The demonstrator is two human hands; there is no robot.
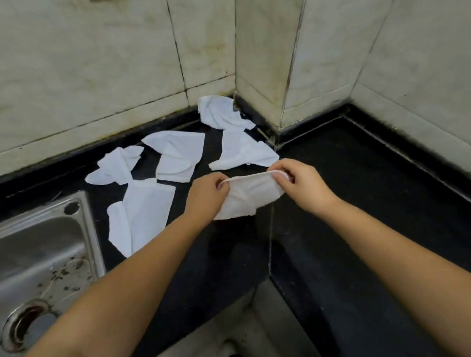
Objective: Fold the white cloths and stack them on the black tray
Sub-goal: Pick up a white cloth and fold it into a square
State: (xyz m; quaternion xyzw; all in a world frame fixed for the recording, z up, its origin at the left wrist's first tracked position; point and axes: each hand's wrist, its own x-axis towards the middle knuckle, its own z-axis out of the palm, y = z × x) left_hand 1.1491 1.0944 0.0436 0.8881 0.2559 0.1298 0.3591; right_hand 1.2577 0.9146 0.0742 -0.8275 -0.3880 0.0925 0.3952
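White terry cloth held up between our two hands above the black stone counter.

Our left hand pinches the cloth's upper left corner and our right hand pinches the upper right, fingers curled round the stretched top edge, the rest hanging loosely toward the counter. Beyond it five more rumpled white cloths lie unfolded: one in the corner, one just beside our right hand, one in the middle, one to the left, and a long one nearest the dull steel sink. Pale marble wall tiles close the corner behind.
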